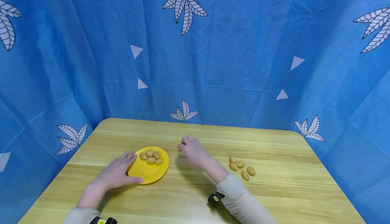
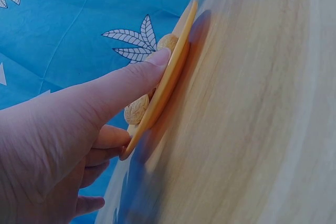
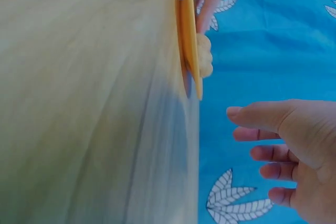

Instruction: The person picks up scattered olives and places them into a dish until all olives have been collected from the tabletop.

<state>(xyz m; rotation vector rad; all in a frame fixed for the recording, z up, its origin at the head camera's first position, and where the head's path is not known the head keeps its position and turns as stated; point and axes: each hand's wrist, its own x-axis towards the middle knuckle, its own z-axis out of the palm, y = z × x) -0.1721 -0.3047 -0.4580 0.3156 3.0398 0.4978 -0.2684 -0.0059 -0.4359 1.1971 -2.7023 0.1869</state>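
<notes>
In the head view a round yellow plate [image 1: 146, 173] sits on the left part of the table. Several tan walnuts [image 1: 151, 160] with wrinkled shells are grouped toward its far side. My left hand [image 1: 114, 175] rests at the plate's left edge, fingers fairly straight and spread along the rim, thumb reaching over the near side. The left wrist view shows that thumb [image 2: 155, 61] over the plate and fingertips by its rim. My right hand [image 1: 194, 153] hovers right of the plate, apart from it. Its fingers are loosely bent with nothing between them, as the right wrist view confirms.
More walnuts [image 1: 241, 164] lie in a loose group on the table, right of my right forearm. The light wooden table [image 1: 289, 190] has rounded far corners. A blue curtain [image 1: 237, 47] with leaf prints hangs behind and at both sides.
</notes>
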